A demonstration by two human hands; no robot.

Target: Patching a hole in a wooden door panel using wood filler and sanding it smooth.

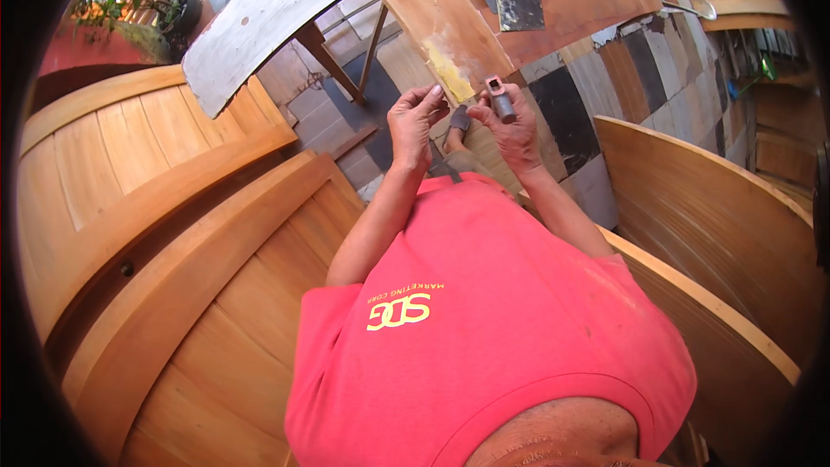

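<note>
Pink shirt (527, 311), yellow lettering (399, 312), right hand (517, 135) gripping grey tool (503, 109), left hand (411, 128), grip unclear

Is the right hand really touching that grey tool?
Touching. The head view shows it: the grey tool sits in the right hand, right up against the fingers, with no gap.

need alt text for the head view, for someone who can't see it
A person's right hand holds a small grey metal piece near the yellow-smeared end of a wooden board; the left hand is close by, its thumb and fingers near each other. The person's pink shirt fills the lower middle, with large wooden panels on both sides.
</note>
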